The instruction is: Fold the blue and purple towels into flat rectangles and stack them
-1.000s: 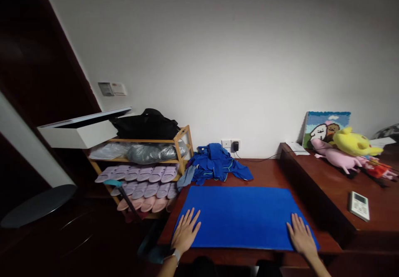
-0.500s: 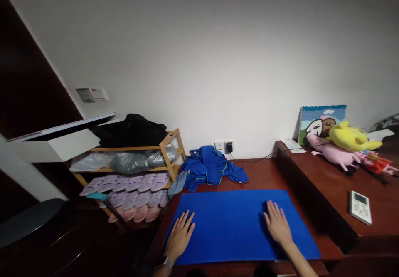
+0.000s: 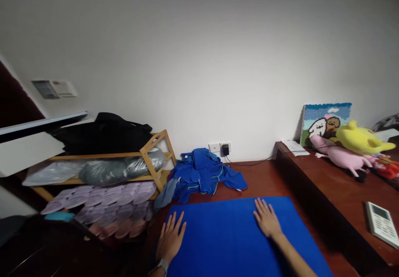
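A flat blue mat [image 3: 221,235] lies on the reddish-brown wooden surface in front of me. On its left edge rests my left hand [image 3: 170,236], palm down with the fingers spread. My right hand [image 3: 268,219] lies flat toward the mat's far right part, its fingers apart. Neither hand holds anything. Just beyond the mat is a crumpled heap of blue clothing [image 3: 204,173], with a grey-blue cloth [image 3: 166,194] hanging at its left side.
At left stands a wooden rack [image 3: 156,160] with a black bag [image 3: 109,133], plastic-wrapped items and several slippers [image 3: 124,194]. A raised brown ledge at right carries plush toys [image 3: 358,137], a picture [image 3: 326,125] and a white remote [image 3: 382,223]. A black plug [image 3: 225,149] sits in the wall socket.
The camera has moved closer and shifted, so the mat sits lower in view. My right hand has slid toward the mat's far edge. Both hands stay flat.
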{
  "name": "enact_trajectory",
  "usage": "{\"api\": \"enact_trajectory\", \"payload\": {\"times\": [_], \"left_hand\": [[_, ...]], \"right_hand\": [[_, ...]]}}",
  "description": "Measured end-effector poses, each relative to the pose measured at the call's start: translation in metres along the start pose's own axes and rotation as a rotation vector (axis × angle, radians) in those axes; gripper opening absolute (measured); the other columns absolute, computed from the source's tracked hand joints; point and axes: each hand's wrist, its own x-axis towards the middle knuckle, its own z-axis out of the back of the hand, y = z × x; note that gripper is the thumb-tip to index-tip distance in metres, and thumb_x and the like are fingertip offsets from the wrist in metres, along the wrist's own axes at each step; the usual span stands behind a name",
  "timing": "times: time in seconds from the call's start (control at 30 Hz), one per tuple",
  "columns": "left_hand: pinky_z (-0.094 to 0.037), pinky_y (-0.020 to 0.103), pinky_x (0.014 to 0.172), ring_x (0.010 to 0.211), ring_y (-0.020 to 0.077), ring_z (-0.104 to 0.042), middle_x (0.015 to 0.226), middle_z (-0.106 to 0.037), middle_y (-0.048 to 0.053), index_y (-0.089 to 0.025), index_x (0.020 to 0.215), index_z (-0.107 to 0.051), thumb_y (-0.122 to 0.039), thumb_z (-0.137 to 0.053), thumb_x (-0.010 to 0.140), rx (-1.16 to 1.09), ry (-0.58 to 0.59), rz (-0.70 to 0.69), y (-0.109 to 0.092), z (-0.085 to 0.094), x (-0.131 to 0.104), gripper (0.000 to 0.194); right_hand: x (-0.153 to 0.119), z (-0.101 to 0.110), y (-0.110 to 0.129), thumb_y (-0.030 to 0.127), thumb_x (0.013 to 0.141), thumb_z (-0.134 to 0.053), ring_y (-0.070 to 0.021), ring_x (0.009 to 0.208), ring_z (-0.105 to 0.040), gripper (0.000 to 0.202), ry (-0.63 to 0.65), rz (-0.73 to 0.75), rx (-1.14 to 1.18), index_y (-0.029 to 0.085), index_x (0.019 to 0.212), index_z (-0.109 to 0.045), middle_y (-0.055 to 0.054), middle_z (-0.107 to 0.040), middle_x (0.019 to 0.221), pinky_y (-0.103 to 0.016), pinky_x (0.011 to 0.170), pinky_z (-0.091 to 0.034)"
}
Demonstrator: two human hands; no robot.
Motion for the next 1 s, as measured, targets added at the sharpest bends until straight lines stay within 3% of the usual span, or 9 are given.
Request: {"api": "enact_trajectory", "payload": {"times": [0.17,0.3,0.37,0.43,0.53,0.67,0.77,0.87,1.0], "left_hand": [[-0.022,0.053,0.124,0.154,0.0267,-0.027,0.167,-0.031,0.006,-0.031,0.158,-0.034,-0.054,-0.032,0.102,0.014,0.003,0.01,-0.002,0.001,0.0,0.061],[-0.024,0.055,0.123,0.152,0.0306,-0.033,0.164,-0.039,0.011,-0.023,0.155,-0.043,-0.048,-0.033,0.1,0.063,-0.018,0.02,-0.01,0.012,0.004,0.062],[-0.028,0.056,0.121,0.148,0.0341,-0.039,0.158,-0.048,0.015,-0.016,0.15,-0.05,-0.046,-0.032,0.1,0.06,-0.106,-0.012,-0.037,0.025,0.0,0.061],[-0.035,0.055,0.117,0.14,0.0354,-0.048,0.148,-0.058,0.018,-0.013,0.141,-0.059,-0.044,-0.033,0.1,0.011,-0.21,-0.122,-0.09,0.038,-0.014,0.057],[-0.048,0.044,0.104,0.116,0.0254,-0.064,0.125,-0.071,0.008,-0.024,0.127,-0.065,-0.034,-0.041,0.101,-0.168,-0.196,-0.465,-0.217,0.042,-0.054,0.037],[-0.05,0.04,0.083,0.092,0.026,-0.064,0.093,-0.072,0.006,-0.024,0.099,-0.07,-0.047,-0.063,0.089,-0.287,-0.038,-0.864,-0.409,0.003,-0.117,0.025],[-0.048,0.039,0.071,0.079,0.0268,-0.063,0.078,-0.069,0.01,-0.023,0.093,-0.073,-0.03,-0.063,0.086,-0.295,0.146,-0.772,-0.51,-0.033,-0.147,0.015],[-0.048,0.044,0.068,0.086,0.033,-0.065,0.083,-0.071,0.017,-0.021,0.097,-0.077,-0.019,-0.061,0.081,-0.315,0.262,-0.537,-0.555,-0.054,-0.159,0.022],[-0.052,0.048,0.07,0.092,0.0375,-0.067,0.085,-0.073,0.019,-0.025,0.09,-0.077,-0.022,-0.066,0.076,-0.436,0.307,-0.443,-0.556,-0.057,-0.162,0.018]], "right_hand": [[-0.002,0.02,-0.13,0.047,0.102,-0.022,-0.0217,0.157,-0.014,0.064,0.019,-0.275,-0.114,0.025,0.162,-0.021,-0.001,-0.017,0.17,-0.047,0.126,-0.014],[-0.006,0.017,-0.164,0.052,0.103,-0.017,-0.0174,0.157,-0.011,0.065,-0.017,-0.25,-0.08,0.027,0.162,-0.019,-0.002,-0.013,0.171,-0.04,0.127,-0.011],[-0.006,0.012,-0.165,0.055,0.102,-0.017,-0.0177,0.157,-0.011,0.066,-0.05,-0.249,-0.061,0.028,0.162,-0.021,-0.003,-0.014,0.171,-0.041,0.127,-0.011],[-0.005,0.009,-0.164,0.057,0.101,-0.019,-0.0182,0.157,-0.013,0.066,-0.071,-0.235,-0.031,0.029,0.162,-0.023,-0.003,-0.018,0.171,-0.042,0.127,-0.012],[-0.003,0.008,-0.167,0.056,0.1,-0.018,-0.019,0.156,-0.015,0.069,-0.075,-0.225,0.038,0.025,0.161,-0.027,-0.002,-0.022,0.169,-0.045,0.127,-0.012],[-0.001,0.011,-0.176,0.055,0.097,-0.015,-0.0206,0.156,-0.018,0.075,-0.082,-0.204,0.183,0.017,0.159,-0.032,-0.002,-0.028,0.167,-0.047,0.128,-0.01],[0.001,0.012,-0.182,0.056,0.095,-0.018,-0.0227,0.154,-0.024,0.074,-0.136,-0.19,0.326,0.019,0.155,-0.042,-0.002,-0.036,0.163,-0.049,0.128,-0.012],[0.003,0.011,-0.19,0.056,0.093,-0.023,-0.0237,0.151,-0.032,0.072,-0.199,-0.176,0.463,0.02,0.149,-0.052,-0.004,-0.045,0.159,-0.047,0.127,-0.017],[0.006,0.008,-0.196,0.065,0.087,-0.031,-0.0275,0.148,-0.039,0.075,-0.263,-0.182,0.607,0.02,0.138,-0.064,-0.007,-0.053,0.152,-0.048,0.127,-0.021]]}}
